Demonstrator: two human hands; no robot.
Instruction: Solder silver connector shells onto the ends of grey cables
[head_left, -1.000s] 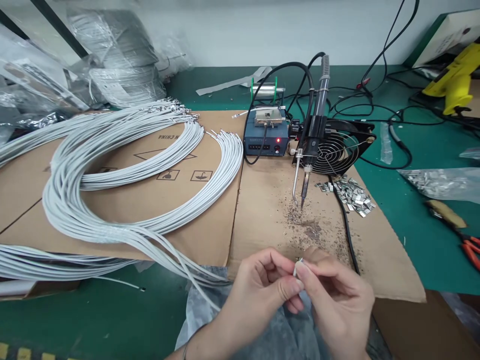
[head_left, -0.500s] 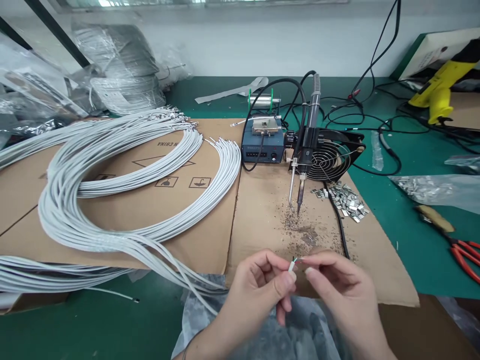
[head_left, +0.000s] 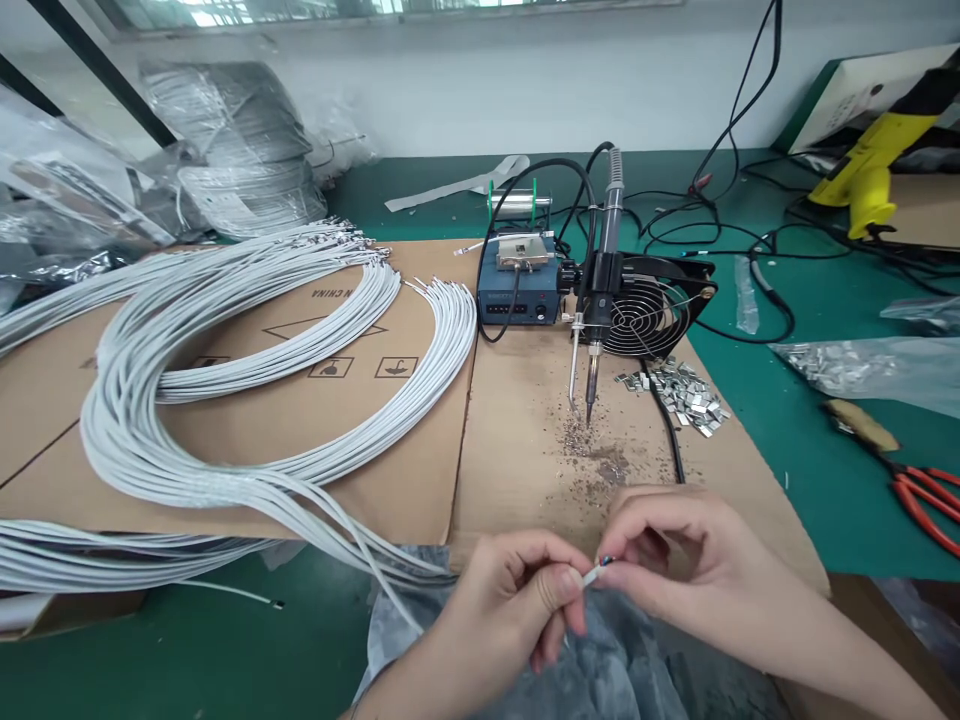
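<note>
Near the front edge of the cardboard, my left hand (head_left: 529, 595) pinches a white cable (head_left: 592, 576) just behind its stripped end. My right hand (head_left: 664, 550) closes thumb and forefinger on the thin coloured wires (head_left: 606, 562) that come out of that end. The fingertips hide most of the wires. Beyond my hands a soldering iron (head_left: 592, 375) hangs tip down in a stand, over dark solder crumbs (head_left: 600, 455). Small metal connector shells (head_left: 686, 395) lie in a pile to its right.
Bundled white cables (head_left: 172, 470) lie coiled on the left cardboard. A blue soldering station (head_left: 517, 295), solder spool (head_left: 519, 204) and black fan (head_left: 652, 310) stand at the back. On the right are red-handled pliers (head_left: 926, 500), a bag of parts (head_left: 862, 370) and a yellow tool (head_left: 874, 170).
My right hand has moved from beside the wires to close on them. The cable end has tilted from upright toward the right. The view has shifted slightly.
</note>
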